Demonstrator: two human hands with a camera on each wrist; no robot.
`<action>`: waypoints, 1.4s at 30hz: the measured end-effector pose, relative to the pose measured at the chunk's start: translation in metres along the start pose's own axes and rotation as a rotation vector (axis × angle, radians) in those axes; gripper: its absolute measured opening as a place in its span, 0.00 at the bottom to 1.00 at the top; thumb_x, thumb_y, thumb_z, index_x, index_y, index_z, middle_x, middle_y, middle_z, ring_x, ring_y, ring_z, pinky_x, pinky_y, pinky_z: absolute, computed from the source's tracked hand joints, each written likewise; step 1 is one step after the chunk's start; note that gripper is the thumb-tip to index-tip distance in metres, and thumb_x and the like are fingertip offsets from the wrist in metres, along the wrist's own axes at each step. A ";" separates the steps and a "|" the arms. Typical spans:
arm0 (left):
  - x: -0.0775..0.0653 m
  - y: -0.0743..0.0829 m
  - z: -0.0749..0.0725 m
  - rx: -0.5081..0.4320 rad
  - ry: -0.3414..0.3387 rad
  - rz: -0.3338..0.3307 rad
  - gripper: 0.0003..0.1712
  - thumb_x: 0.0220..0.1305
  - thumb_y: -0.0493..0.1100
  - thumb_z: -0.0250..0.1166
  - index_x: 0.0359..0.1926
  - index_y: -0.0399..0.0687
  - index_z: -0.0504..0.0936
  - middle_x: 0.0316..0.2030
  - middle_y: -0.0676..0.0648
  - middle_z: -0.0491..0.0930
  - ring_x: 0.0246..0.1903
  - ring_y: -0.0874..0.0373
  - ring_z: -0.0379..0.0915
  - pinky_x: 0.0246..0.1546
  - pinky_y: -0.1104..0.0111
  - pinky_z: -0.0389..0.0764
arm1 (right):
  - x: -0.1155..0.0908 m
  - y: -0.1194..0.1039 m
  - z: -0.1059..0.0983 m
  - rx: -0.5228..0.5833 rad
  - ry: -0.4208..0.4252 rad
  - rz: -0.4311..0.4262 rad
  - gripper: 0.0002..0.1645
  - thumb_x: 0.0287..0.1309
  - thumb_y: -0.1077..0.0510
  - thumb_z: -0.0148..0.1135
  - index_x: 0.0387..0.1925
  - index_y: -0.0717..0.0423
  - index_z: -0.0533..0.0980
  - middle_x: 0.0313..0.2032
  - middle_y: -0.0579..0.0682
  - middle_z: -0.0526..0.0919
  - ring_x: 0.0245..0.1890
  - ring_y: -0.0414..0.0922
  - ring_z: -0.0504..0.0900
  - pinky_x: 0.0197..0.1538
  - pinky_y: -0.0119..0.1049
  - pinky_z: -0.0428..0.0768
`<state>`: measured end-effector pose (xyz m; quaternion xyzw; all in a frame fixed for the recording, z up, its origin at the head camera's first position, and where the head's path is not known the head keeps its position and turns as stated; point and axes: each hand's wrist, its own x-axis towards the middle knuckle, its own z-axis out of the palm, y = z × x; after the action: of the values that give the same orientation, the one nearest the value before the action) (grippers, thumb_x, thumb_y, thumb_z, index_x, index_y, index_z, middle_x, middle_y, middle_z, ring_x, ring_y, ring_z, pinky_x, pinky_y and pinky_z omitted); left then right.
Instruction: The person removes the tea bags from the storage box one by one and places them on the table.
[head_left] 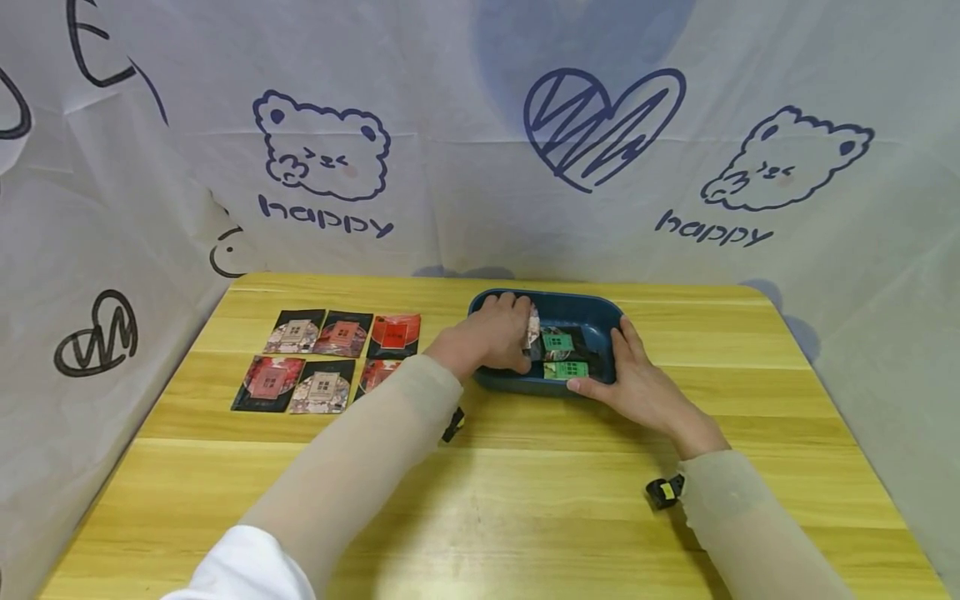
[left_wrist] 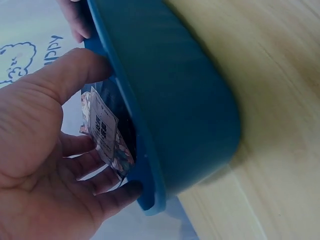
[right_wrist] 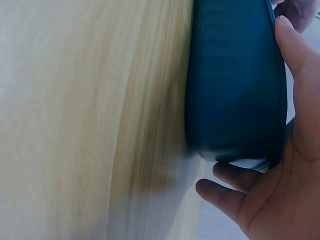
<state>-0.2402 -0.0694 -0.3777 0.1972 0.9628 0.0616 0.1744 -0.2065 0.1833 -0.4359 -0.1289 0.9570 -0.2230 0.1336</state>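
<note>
A dark blue plastic bin (head_left: 592, 305) stands near the table's back edge. My left hand (head_left: 498, 333) reaches into its left end, fingers curled around a packet with a pale label and floral print (left_wrist: 103, 127); the thumb lies by the near rim. That packet tilts up inside the bin, partly hidden by the hand in the head view. My right hand (head_left: 637, 379) holds the bin's right end, thumb (right_wrist: 292, 45) along the near rim and fingers around the end wall. Beside the left hand, inside the bin, lie dark packets with green labels (head_left: 558, 341).
Left of the bin, packets lie in two rows on the wooden table (head_left: 525, 500), among them a red-labelled one (head_left: 393, 335) and a pale floral one (head_left: 322, 387). My left forearm partly covers one more packet (head_left: 372, 375). A white cloth with drawings (head_left: 465, 167) hangs behind the table.
</note>
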 end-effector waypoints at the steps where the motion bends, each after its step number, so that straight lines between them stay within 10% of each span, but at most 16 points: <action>1: -0.001 0.000 -0.001 -0.001 0.001 0.001 0.57 0.69 0.59 0.71 0.84 0.42 0.49 0.81 0.37 0.53 0.80 0.40 0.50 0.79 0.51 0.60 | 0.000 0.000 0.000 -0.001 -0.001 0.001 0.79 0.60 0.15 0.55 0.83 0.68 0.37 0.84 0.60 0.25 0.77 0.72 0.58 0.74 0.66 0.67; 42: -0.066 -0.016 -0.006 0.015 0.062 0.114 0.60 0.61 0.56 0.77 0.81 0.34 0.55 0.74 0.34 0.64 0.72 0.40 0.63 0.77 0.53 0.65 | 0.001 0.002 0.002 -0.016 0.010 -0.004 0.80 0.59 0.15 0.55 0.83 0.69 0.37 0.84 0.60 0.23 0.76 0.74 0.61 0.72 0.67 0.69</action>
<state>-0.1914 -0.1112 -0.3548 0.2508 0.9554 0.0705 0.1392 -0.2072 0.1840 -0.4385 -0.1309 0.9591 -0.2163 0.1276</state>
